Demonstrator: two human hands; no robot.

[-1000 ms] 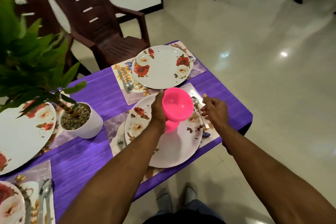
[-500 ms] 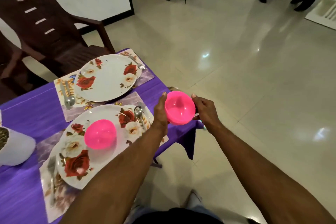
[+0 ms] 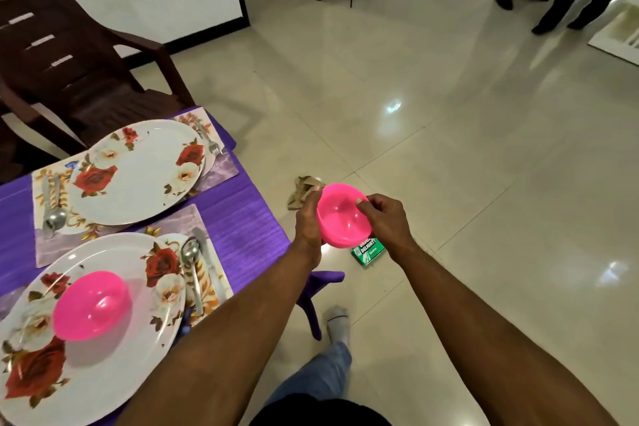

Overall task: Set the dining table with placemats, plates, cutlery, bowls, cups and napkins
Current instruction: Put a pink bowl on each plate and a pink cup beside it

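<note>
- Green packet (image 3: 368, 250) on the floor tiles, partly covered by the pink bowl (image 3: 342, 215) held above it: white capital lettering in two lines. The lower line reads "DELIGHT"; the upper line shows only "UND…", with the rest hidden by the bowl.
- Same packet, below the two lines: one smaller white word, too small and blurred to read; it may begin with "In".
- Same packet, near its lower left corner: a white slanted mark, possibly a logo, not legible as letters.
- Plates, placemats, bowls and cutlery on the table: floral patterns only, no readable text.
</note>
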